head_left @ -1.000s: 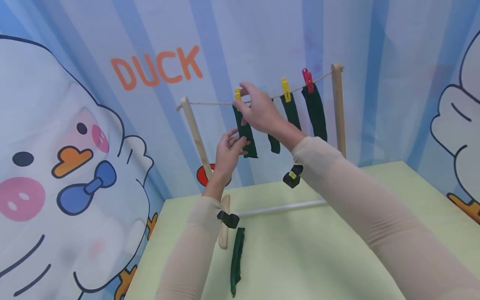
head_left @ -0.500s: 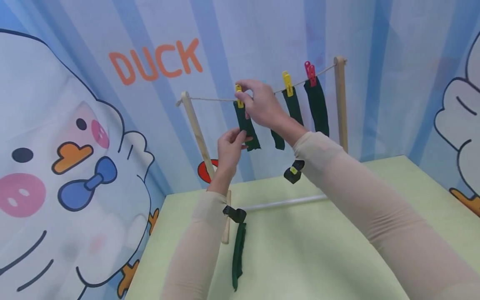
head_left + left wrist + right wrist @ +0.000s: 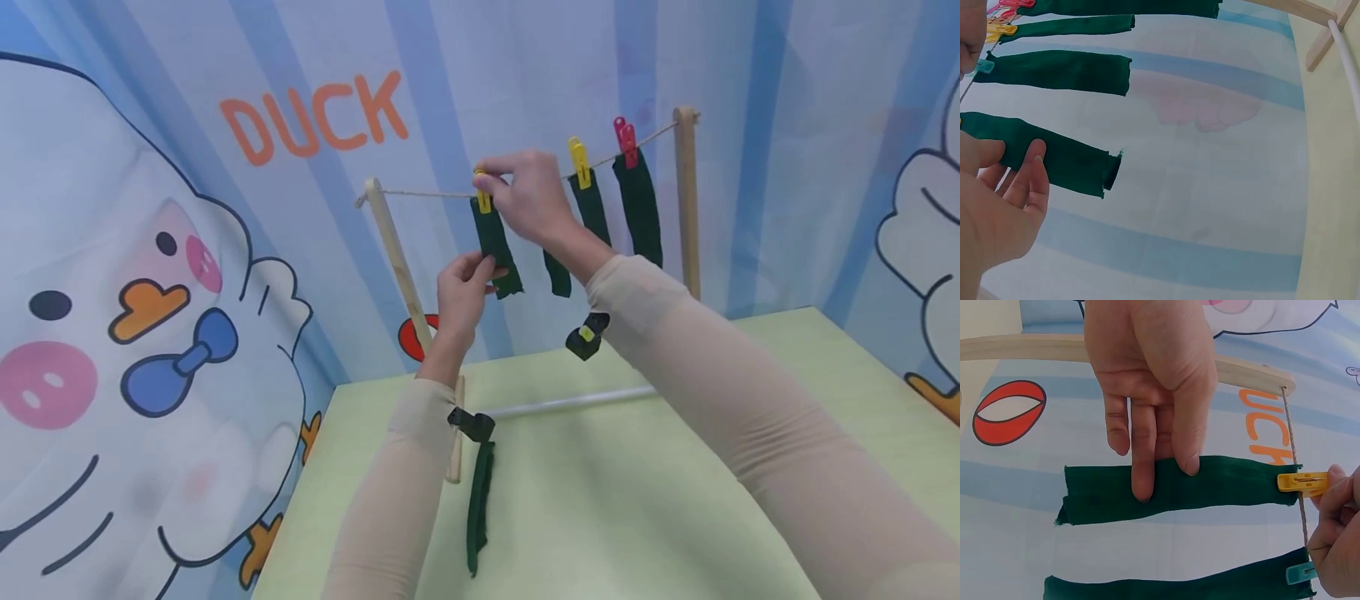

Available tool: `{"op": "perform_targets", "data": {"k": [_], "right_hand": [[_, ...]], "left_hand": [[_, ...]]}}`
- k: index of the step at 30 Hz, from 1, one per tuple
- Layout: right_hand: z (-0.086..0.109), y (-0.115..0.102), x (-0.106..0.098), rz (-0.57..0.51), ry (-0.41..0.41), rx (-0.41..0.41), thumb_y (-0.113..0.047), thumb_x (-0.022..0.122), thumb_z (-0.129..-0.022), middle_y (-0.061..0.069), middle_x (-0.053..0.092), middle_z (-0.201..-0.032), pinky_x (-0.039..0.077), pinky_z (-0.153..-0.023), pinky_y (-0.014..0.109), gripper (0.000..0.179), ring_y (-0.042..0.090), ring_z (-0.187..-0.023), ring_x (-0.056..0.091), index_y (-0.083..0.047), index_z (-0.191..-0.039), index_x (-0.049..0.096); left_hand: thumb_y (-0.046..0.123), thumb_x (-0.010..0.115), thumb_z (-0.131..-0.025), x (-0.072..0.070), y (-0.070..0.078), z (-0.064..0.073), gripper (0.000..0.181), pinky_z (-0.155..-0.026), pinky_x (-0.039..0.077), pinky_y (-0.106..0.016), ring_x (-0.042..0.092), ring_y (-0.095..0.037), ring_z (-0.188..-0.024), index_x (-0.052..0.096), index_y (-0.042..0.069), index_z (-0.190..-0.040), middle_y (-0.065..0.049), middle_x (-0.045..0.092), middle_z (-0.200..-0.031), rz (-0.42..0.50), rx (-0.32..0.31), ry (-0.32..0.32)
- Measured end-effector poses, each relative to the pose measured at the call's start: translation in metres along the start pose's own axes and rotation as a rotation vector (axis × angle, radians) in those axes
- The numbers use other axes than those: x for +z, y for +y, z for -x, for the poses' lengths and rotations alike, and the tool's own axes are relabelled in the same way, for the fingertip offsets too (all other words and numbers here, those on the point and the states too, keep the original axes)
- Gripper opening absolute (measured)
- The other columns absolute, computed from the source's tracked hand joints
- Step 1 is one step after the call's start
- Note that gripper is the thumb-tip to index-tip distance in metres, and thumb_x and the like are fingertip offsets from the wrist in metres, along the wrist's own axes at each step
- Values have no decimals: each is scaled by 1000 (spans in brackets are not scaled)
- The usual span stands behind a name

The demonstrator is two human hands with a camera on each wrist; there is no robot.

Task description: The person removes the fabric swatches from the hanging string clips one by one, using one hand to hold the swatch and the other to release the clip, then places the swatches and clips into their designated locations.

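Observation:
A green cloth strip (image 3: 491, 233) hangs at the left of the rope, under a yellow clothespin (image 3: 1300, 482). My right hand (image 3: 536, 196) pinches that clothespin's upper end between thumb and fingers. Lower down, my left hand (image 3: 459, 292) holds the strip lightly, some fingers in front and others behind, as the left wrist view shows. Beside it another green strip (image 3: 1060, 74) hangs from a light-blue clothespin (image 3: 1299, 574), which my right hand hides in the head view. Further right, a second yellow clothespin (image 3: 580, 162) and a red clothespin (image 3: 628, 146) hold more green strips.
The rope (image 3: 427, 194) runs between a left wooden post (image 3: 397, 242) and a right wooden post (image 3: 686, 208). A white rod (image 3: 570, 402) spans the stand's base. One loose green strip (image 3: 478, 508) lies on the pale green table (image 3: 637, 500), before a duck-print curtain.
My right thumb and fingers, spread apart a second ago, have come together on the yellow clothespin. My left hand has moved in and taken hold of the strip. The head view has shifted slightly.

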State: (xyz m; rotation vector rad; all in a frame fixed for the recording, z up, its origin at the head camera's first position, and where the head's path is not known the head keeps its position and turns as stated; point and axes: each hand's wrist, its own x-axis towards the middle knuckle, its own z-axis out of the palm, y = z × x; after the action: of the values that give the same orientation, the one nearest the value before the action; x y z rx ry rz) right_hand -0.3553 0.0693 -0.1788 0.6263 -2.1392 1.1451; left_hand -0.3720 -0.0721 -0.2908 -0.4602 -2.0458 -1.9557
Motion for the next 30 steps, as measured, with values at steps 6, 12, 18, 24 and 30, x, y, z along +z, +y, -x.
{"op": "perform_targets", "data": {"k": [6, 12, 18, 24, 30], "right_hand": [[-1, 0, -2, -18, 14, 20, -20, 64, -99, 8, 74, -111, 47, -69, 25, 24, 17, -77, 62, -6, -116, 75], [-4, -3, -3, -9, 16, 36, -20, 65, -99, 7, 73, -113, 49, -73, 24, 25, 16, -91, 67, -7, -116, 75], [-9, -5, -7, -10, 30, 35, -21, 63, -100, 5, 73, -115, 48, -72, 22, 26, 16, -96, 68, -8, -120, 74], [-12, -1, -17, -15, 96, 56, -21, 63, -100, 4, 73, -115, 51, -82, 23, 25, 14, -105, 66, -9, -118, 75], [-14, 1, -23, -32, 151, 38, -21, 63, -100, 5, 73, -114, 47, -73, 21, 24, 12, -108, 64, -7, -116, 76]], "left_hand": [[21, 58, -103, -1, 3, 1, 27, -88, 55, -34, 69, -20, -99, 66, 3, -122, -10, 70, -111, 3, -6, -6], [20, 58, -103, -1, 3, 2, 27, -89, 54, -35, 69, -21, -101, 66, 3, -123, -11, 69, -112, 8, -15, -10], [21, 58, -103, 2, 3, 0, 27, -88, 55, -34, 69, -20, -100, 66, 4, -124, -9, 70, -113, 12, -9, -1], [19, 59, -103, 11, 4, 0, 27, -89, 54, -35, 69, -20, -100, 66, 2, -122, -11, 68, -112, 6, -1, -34], [19, 58, -103, 20, 4, 3, 26, -88, 55, -34, 69, -20, -101, 66, 1, -121, -10, 68, -113, 4, -3, -43]]}}
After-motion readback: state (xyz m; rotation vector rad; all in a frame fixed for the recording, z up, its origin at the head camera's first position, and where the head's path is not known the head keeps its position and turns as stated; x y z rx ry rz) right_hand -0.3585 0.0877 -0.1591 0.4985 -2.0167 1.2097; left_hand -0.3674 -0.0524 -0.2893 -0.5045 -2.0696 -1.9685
